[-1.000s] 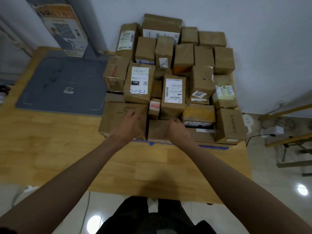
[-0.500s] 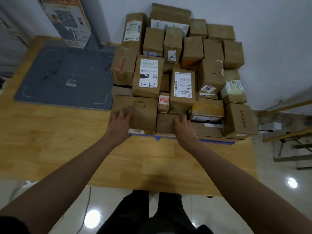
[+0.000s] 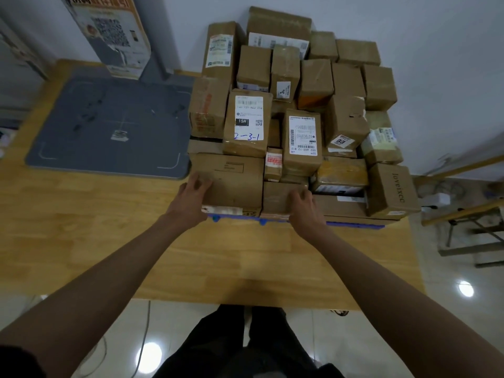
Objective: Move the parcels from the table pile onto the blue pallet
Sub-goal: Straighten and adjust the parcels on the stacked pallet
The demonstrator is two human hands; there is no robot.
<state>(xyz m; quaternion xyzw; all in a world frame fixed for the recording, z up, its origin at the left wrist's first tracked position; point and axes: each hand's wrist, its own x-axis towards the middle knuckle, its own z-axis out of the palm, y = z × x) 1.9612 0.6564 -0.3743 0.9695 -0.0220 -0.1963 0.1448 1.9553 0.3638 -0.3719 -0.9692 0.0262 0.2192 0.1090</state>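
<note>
Head view: we set the left hand (image 3: 192,190), fingers curled over the near left corner, on the wide plain brown cardboard parcel (image 3: 231,181); the right hand (image 3: 302,204) grips the smaller brown carton (image 3: 278,196) beside it, likely squaring the front row. Taped, labelled parcels sit stacked on the blue plastic pallet (image 3: 354,224), on the wooden surface (image 3: 109,227).
</note>
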